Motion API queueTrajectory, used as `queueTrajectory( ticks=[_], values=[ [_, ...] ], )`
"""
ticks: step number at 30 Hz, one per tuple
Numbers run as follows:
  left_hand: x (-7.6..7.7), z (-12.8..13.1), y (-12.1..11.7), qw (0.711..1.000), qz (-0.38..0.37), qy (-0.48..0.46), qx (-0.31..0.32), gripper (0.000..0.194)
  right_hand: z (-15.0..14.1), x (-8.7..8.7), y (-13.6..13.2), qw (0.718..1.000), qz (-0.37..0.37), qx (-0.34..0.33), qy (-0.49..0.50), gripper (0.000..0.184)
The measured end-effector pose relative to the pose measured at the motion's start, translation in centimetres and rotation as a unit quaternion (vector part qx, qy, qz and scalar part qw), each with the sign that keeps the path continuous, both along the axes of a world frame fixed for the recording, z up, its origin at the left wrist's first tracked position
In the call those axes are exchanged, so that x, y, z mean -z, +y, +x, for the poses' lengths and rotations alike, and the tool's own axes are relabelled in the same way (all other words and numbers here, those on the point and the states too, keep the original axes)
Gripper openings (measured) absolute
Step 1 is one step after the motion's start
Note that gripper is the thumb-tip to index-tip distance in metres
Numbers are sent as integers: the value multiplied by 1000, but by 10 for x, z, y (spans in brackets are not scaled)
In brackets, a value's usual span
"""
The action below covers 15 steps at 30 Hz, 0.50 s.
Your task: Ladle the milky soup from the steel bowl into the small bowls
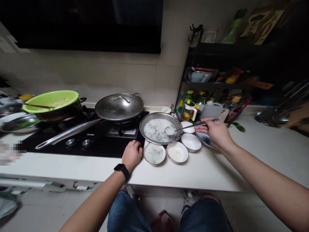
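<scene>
- Your right hand [215,131] has its fingers closed on the handle of the ladle [170,130]; the hand itself covers part of the handle.
- Your left hand [132,154] rests at the front edge of the stove [56,146], back up. Its fingertips curl out of sight, so you cannot tell whether those fingers are open or closed.
- The ladle's bowl, holding pale liquid, is over the right part of the metal basin [143,124]; whether it touches the cloudy soup [155,127] with green bits is hard to tell.
- In front of the basin, the left bowl [154,164] holds similar soup, and the right bowl [172,149] has a little pale liquid at its bottom.
- To the basin's right, you have a white bowl [191,140] and, behind it, a smaller-looking one [186,130] crossed by the ladle's handle. Your right hand partly hides a blue-patterned dish [204,138].
- On the stove, a domed lid [116,109] hides what is underneath; a green colander [69,95] sits left of it, its contents unclear.
- The rack's [217,85] upper right fades into darkness, and pixelation covers something at the far left of the counter [188,175].
</scene>
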State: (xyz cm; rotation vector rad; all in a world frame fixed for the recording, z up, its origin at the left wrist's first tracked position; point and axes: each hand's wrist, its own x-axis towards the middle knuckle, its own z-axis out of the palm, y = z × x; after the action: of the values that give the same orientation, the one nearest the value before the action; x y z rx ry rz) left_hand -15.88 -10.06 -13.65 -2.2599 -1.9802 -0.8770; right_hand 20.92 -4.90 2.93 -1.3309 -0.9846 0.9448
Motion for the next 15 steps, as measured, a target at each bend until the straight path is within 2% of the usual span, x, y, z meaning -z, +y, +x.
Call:
queueTrajectory(
  ticks=[3, 5, 8, 11, 15],
  values=[
    [0, 0, 0, 1000, -5, -1, -2, 19, -24, 15, 22, 999, 23, -15, -22, 15],
    [-1, 1, 0, 1000, -7, 1, -5, 19, -37, 25, 33, 995, 63, -47, -60, 24],
    [-2, 1, -1, 1000, -9, 3, -6, 18, -48, 32, 36, 963, 168, -101, -185, 35],
    [-2, 1, -1, 1000, -9, -3, -5, 18, -48, 32, 28, 881, 283, -149, -349, 30],
    [-2, 1, -1, 1000, -8, -6, -6, 18, -41, 35, 15, 736, 397, -257, -485, 24]
  ],
)
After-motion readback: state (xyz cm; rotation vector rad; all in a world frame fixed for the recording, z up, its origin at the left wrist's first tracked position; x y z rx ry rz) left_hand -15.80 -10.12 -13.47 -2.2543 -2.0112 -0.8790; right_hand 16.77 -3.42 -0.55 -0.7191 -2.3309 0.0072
